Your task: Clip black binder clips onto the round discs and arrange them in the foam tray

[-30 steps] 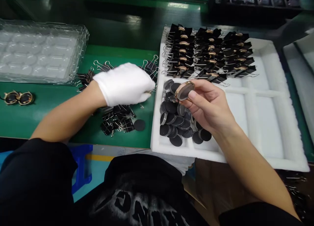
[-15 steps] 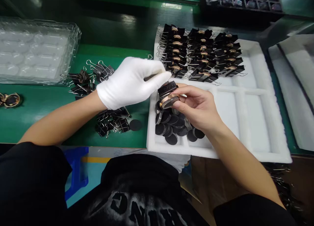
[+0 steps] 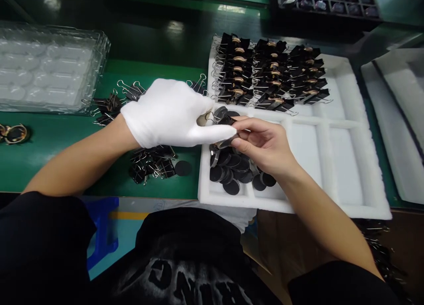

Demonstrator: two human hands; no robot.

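Observation:
My left hand [image 3: 175, 115], in a white glove, reaches over the tray's near left compartment. Its fingers close around a black binder clip [image 3: 227, 120], with the thumb laid across the front. My bare right hand [image 3: 265, 143] pinches a round, gold-rimmed piece [image 3: 218, 145] from the right; the glove's thumb covers most of it. Under both hands lie several loose black discs [image 3: 232, 161] in the white foam tray [image 3: 245, 203]. In the tray's far part, binder clips [image 3: 238, 70] stand in rows, clamped on similar gold-rimmed pieces.
Loose binder clips [image 3: 154, 161] lie on the green table [image 3: 99, 163] left of the tray, with one black disc [image 3: 182, 168] beside them. Clear plastic trays [image 3: 49, 70] sit farther left, near a gold-coloured piece [image 3: 15, 135]. A dark compartment box [image 3: 327, 4] stands at the back.
My left hand has shifted slightly left and its thumb has come down over the clip and round piece, hiding most of it. My right hand keeps its pinch in nearly the same place.

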